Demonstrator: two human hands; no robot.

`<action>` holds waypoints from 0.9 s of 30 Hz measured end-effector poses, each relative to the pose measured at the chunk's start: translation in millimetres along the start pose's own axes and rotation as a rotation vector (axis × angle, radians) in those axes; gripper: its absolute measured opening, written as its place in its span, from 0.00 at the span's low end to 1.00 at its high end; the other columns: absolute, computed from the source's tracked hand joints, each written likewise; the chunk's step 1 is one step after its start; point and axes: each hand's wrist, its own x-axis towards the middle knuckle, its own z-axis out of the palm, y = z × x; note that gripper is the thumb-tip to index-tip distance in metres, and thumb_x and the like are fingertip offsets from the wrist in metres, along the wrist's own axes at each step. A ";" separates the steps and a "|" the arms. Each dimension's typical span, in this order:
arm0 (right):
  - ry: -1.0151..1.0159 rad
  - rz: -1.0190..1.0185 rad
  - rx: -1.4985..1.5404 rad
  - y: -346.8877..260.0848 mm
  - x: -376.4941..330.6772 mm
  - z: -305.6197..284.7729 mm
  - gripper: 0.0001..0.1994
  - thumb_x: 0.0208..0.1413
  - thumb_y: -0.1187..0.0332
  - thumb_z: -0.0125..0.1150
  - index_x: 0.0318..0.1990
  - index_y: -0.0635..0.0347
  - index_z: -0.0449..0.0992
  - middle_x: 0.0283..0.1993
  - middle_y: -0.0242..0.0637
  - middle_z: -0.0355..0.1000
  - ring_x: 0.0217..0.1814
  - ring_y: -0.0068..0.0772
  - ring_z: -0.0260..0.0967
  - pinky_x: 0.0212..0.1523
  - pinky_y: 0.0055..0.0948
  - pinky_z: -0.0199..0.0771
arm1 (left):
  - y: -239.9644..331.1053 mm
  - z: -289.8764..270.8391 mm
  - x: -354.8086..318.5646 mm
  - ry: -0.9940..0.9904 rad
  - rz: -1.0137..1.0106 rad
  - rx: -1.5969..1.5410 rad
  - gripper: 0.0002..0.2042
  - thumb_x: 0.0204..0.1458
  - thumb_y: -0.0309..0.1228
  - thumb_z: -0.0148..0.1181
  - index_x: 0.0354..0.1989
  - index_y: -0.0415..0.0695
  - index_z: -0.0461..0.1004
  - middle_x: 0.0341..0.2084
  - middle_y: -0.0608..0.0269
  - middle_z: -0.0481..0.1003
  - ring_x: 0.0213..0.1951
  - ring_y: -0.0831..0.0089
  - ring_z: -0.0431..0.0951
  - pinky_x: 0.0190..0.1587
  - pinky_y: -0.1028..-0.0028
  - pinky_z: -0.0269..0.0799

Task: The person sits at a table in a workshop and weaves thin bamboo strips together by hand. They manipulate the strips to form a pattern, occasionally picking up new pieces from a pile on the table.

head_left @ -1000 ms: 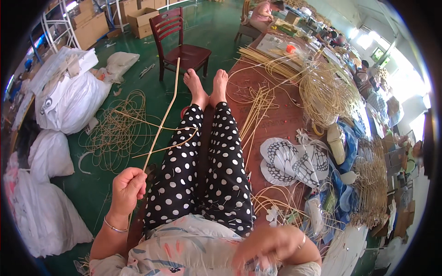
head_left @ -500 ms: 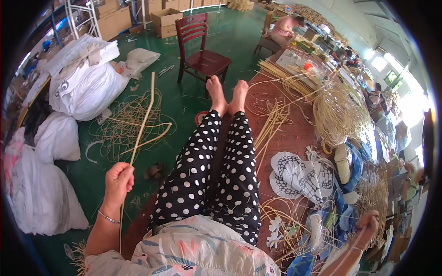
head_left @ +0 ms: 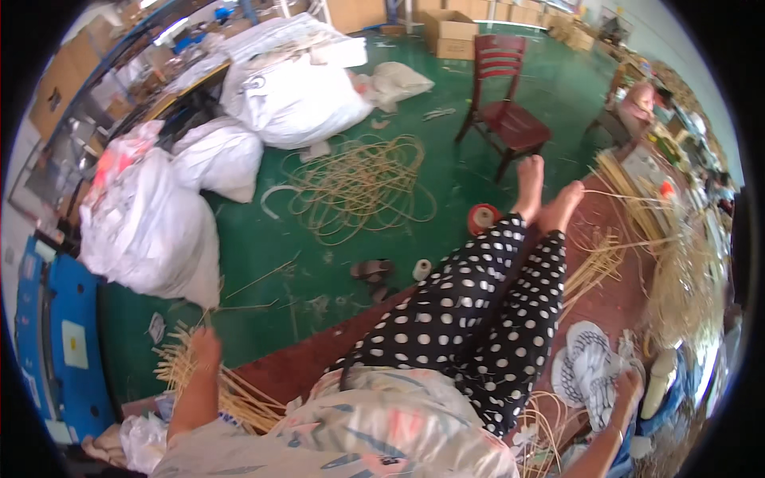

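Note:
My left hand (head_left: 205,348) is low at the left, blurred, its fingers seemingly closed. Thin pale cane strips (head_left: 259,279) spread away from its fingertips over the floor. Just beside and below it lies a bundle of cut cane pieces (head_left: 249,401), partly behind my forearm. At the right, my right hand (head_left: 628,386) is over the edge of a white cloth with black butterfly-wing markings (head_left: 591,374). Its fingers look curled but are too small and blurred to show what they hold. Bent cane strips (head_left: 546,426) lie near my right forearm.
My legs stretch along a reddish-brown board surface (head_left: 307,358). A loose cane coil (head_left: 362,187), shoes (head_left: 372,271) and a red-and-white spool (head_left: 482,218) lie on the green floor. White sacks (head_left: 151,223) stand left, a wooden chair (head_left: 510,119) ahead, and cane bundles (head_left: 677,287) right. Another person (head_left: 637,107) sits far right.
My view has turned left. The left hand has lowered to beside the cane bundle, and the kinked strip it held upright now tilts away. My right hand has moved to the patterned cloth.

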 end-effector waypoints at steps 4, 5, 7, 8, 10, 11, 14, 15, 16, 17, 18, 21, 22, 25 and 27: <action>-0.224 -0.169 -0.374 -71.7 1.1 101.8 0.16 0.42 0.57 0.58 0.31 0.64 0.75 0.24 0.45 0.71 0.28 0.38 0.68 0.31 0.33 0.66 | 149.0 13.5 0.5 -0.099 0.107 -0.579 0.15 0.40 0.34 0.53 0.36 0.43 0.60 0.37 0.53 0.59 0.38 0.54 0.58 0.39 0.61 0.55; -0.244 -0.160 -0.469 -90.2 4.0 120.8 0.15 0.41 0.60 0.57 0.28 0.65 0.75 0.20 0.41 0.70 0.23 0.31 0.66 0.26 0.33 0.65 | 252.6 1.0 23.1 -0.144 0.244 -0.781 0.20 0.40 0.37 0.54 0.39 0.44 0.56 0.40 0.53 0.55 0.42 0.54 0.54 0.42 0.61 0.53; -0.206 -0.281 -0.439 -79.7 12.9 144.2 0.15 0.41 0.59 0.57 0.29 0.64 0.76 0.21 0.43 0.71 0.24 0.30 0.69 0.27 0.31 0.67 | 505.3 -72.7 102.7 -0.223 0.558 -1.126 0.29 0.40 0.42 0.55 0.46 0.45 0.48 0.47 0.55 0.47 0.48 0.54 0.45 0.48 0.61 0.47; -0.240 -0.146 -0.394 -69.8 15.7 147.2 0.15 0.40 0.60 0.58 0.28 0.64 0.76 0.22 0.42 0.72 0.24 0.29 0.70 0.27 0.30 0.68 | 603.5 -111.9 134.2 -0.250 0.637 -1.199 0.33 0.40 0.45 0.56 0.50 0.45 0.44 0.50 0.55 0.43 0.51 0.54 0.41 0.51 0.61 0.44; -0.212 -0.041 -0.247 -9.1 42.8 168.9 0.13 0.39 0.61 0.59 0.27 0.64 0.76 0.24 0.40 0.73 0.25 0.29 0.72 0.29 0.29 0.70 | 720.7 -160.1 165.8 -0.253 0.660 -1.264 0.43 0.40 0.50 0.57 0.57 0.46 0.36 0.57 0.56 0.35 0.57 0.54 0.33 0.57 0.62 0.38; -0.189 -0.019 -0.244 1.1 48.1 176.7 0.14 0.39 0.61 0.59 0.28 0.63 0.76 0.25 0.42 0.73 0.27 0.32 0.72 0.30 0.30 0.71 | 751.5 -166.6 177.2 -0.217 0.625 -1.267 0.47 0.40 0.53 0.58 0.60 0.47 0.32 0.61 0.57 0.31 0.61 0.54 0.28 0.60 0.62 0.35; -0.118 0.025 -0.346 -0.6 45.9 193.9 0.14 0.39 0.60 0.58 0.29 0.63 0.75 0.29 0.46 0.73 0.33 0.40 0.72 0.35 0.34 0.71 | 786.7 -163.4 185.1 0.074 0.489 -1.398 0.24 0.49 0.46 0.44 0.48 0.42 0.50 0.50 0.56 0.50 0.53 0.62 0.49 0.53 0.64 0.50; -0.088 0.077 -0.374 1.6 44.5 196.8 0.16 0.39 0.58 0.58 0.30 0.62 0.75 0.31 0.48 0.73 0.36 0.43 0.72 0.38 0.35 0.70 | 794.4 -180.5 171.6 -0.153 0.399 -1.673 0.23 0.50 0.46 0.42 0.47 0.41 0.53 0.49 0.55 0.52 0.52 0.62 0.52 0.53 0.64 0.51; -0.061 0.149 -0.354 5.3 47.1 202.7 0.18 0.40 0.56 0.58 0.31 0.62 0.74 0.33 0.48 0.73 0.39 0.45 0.70 0.41 0.36 0.69 | 797.3 -201.1 159.9 -0.363 0.233 -1.993 0.22 0.51 0.45 0.40 0.45 0.40 0.55 0.49 0.54 0.55 0.51 0.63 0.55 0.53 0.63 0.52; -0.052 0.214 -0.328 4.1 48.3 210.9 0.19 0.41 0.54 0.57 0.33 0.62 0.73 0.35 0.49 0.72 0.41 0.46 0.70 0.42 0.37 0.68 | 796.4 -221.3 150.9 -0.511 0.004 -2.257 0.21 0.52 0.45 0.38 0.44 0.38 0.58 0.48 0.53 0.58 0.51 0.63 0.57 0.53 0.62 0.53; -0.063 0.274 -0.314 -6.7 49.4 219.5 0.21 0.42 0.52 0.56 0.35 0.63 0.72 0.37 0.50 0.72 0.43 0.46 0.69 0.44 0.37 0.66 | 794.3 -227.5 155.0 -0.539 -0.117 -2.339 0.20 0.51 0.44 0.38 0.43 0.38 0.59 0.47 0.54 0.58 0.49 0.64 0.58 0.52 0.63 0.54; -0.084 0.306 -0.370 -27.3 47.2 239.0 0.24 0.44 0.49 0.54 0.38 0.64 0.70 0.40 0.52 0.71 0.47 0.48 0.67 0.47 0.38 0.65 | 787.2 -221.4 159.9 -0.497 -0.100 -2.270 0.18 0.50 0.41 0.41 0.41 0.38 0.60 0.43 0.55 0.60 0.45 0.66 0.59 0.48 0.64 0.55; -0.076 0.287 -0.413 -29.7 45.7 243.1 0.24 0.44 0.50 0.54 0.38 0.65 0.70 0.40 0.52 0.71 0.47 0.47 0.68 0.47 0.38 0.65 | 784.1 -216.6 160.3 -0.475 -0.045 -2.214 0.17 0.49 0.40 0.41 0.40 0.38 0.61 0.42 0.55 0.60 0.44 0.66 0.60 0.46 0.65 0.56; -0.102 0.376 -0.407 -19.4 57.4 251.5 0.17 0.47 0.59 0.49 0.37 0.64 0.72 0.41 0.53 0.70 0.47 0.48 0.67 0.47 0.40 0.65 | 753.2 -193.4 155.7 -0.393 0.161 -1.961 0.15 0.48 0.36 0.43 0.38 0.38 0.62 0.38 0.57 0.62 0.40 0.68 0.61 0.42 0.66 0.57; -0.042 0.408 -0.381 -2.7 57.4 248.2 0.16 0.48 0.59 0.48 0.37 0.62 0.73 0.41 0.52 0.71 0.46 0.49 0.67 0.46 0.41 0.66 | 706.0 -168.2 141.6 -0.337 0.303 -1.752 0.13 0.47 0.34 0.45 0.37 0.37 0.63 0.35 0.57 0.63 0.37 0.69 0.62 0.40 0.67 0.58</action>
